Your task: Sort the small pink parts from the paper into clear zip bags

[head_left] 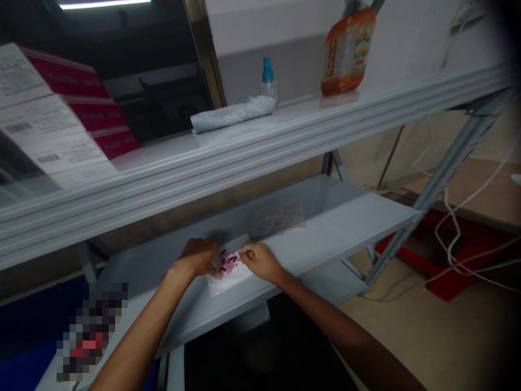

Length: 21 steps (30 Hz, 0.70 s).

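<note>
A small white packet with a pink and black print (228,267) lies on the lower white shelf (345,217). My left hand (199,256) is closed on the packet's left end, fingers curled over it. My right hand (260,260) pinches the packet's right edge with thumb and fingertips. Both forearms reach in from the bottom of the view. Just beyond the hands a clear plastic bag (279,220) lies flat on the same shelf.
The upper shelf (252,146) carries stacked red and white boxes (57,114) at the left, a folded grey cloth (232,114), a blue-capped bottle (267,81) and an orange packet (345,51). White cables (459,233) and a red object (448,255) lie on the floor at the right.
</note>
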Each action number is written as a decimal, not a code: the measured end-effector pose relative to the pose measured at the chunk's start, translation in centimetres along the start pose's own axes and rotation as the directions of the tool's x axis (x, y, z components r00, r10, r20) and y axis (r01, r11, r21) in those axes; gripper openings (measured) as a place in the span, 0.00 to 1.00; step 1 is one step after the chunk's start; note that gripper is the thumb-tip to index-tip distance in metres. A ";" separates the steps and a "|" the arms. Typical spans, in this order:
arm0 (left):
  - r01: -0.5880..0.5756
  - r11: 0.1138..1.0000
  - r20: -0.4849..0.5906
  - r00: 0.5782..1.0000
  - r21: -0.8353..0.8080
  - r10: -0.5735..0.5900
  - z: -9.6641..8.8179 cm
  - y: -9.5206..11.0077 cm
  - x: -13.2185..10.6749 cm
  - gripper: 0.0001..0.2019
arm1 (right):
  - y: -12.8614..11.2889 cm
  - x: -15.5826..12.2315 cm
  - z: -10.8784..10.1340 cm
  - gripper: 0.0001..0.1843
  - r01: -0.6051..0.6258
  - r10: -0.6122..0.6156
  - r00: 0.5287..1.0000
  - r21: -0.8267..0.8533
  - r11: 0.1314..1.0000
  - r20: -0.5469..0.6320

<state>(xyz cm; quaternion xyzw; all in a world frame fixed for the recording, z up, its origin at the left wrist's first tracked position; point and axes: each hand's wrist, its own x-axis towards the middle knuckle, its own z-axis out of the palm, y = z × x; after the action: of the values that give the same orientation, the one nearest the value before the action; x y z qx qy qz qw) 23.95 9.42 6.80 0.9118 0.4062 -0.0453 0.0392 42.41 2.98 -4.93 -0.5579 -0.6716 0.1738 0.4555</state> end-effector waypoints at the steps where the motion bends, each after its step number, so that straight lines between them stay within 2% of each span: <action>1: -0.003 0.998 0.011 1.000 0.056 0.002 -0.1 0.0 -0.1 0.20 | -0.1 -0.1 0.1 0.13 0.019 -0.019 1.000 -0.012 1.000 -0.013; 4: -0.051 0.989 -0.018 0.998 0.137 0.054 0.0 -0.5 -0.6 0.25 | -0.4 -0.1 0.1 0.10 0.055 -0.055 0.998 -0.002 0.998 -0.025; 8: -0.094 0.995 -0.134 0.986 0.025 0.096 1.1 -1.4 -1.6 0.33 | -0.6 -0.1 -0.2 0.05 0.043 -0.041 0.999 0.088 0.995 -0.030; 10: -0.110 0.994 -0.165 0.981 -0.013 0.106 1.9 -1.5 -1.9 0.34 | -0.8 0.0 -0.1 0.08 0.057 -0.053 0.998 0.138 0.989 -0.027; 13: -0.134 0.989 -0.204 0.972 -0.062 0.119 2.5 -1.0 -2.2 0.30 | -1.1 0.3 0.6 0.16 0.046 -0.050 0.999 0.256 0.966 0.010; 17: -0.203 0.963 -0.248 0.956 -0.177 0.156 2.6 -0.3 -2.2 0.23 | -1.2 0.7 2.1 0.27 -0.043 0.017 0.998 0.502 0.864 0.057; 19: -0.246 0.933 -0.268 0.948 -0.264 0.174 2.7 -0.4 -2.2 0.24 | -1.1 0.8 2.7 0.27 -0.094 0.056 0.995 0.610 0.787 0.081; 21: -0.251 0.891 -0.293 0.945 -0.379 0.142 3.0 -0.9 -2.3 0.28 | -0.9 0.9 2.8 0.25 -0.144 0.099 0.990 0.665 0.733 0.105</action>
<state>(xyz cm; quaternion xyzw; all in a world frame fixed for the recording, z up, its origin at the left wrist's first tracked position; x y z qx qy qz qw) 21.59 8.04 4.00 0.9177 0.3131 0.1644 0.1813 39.65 4.34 -5.35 -0.3934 -0.5402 0.4505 0.5921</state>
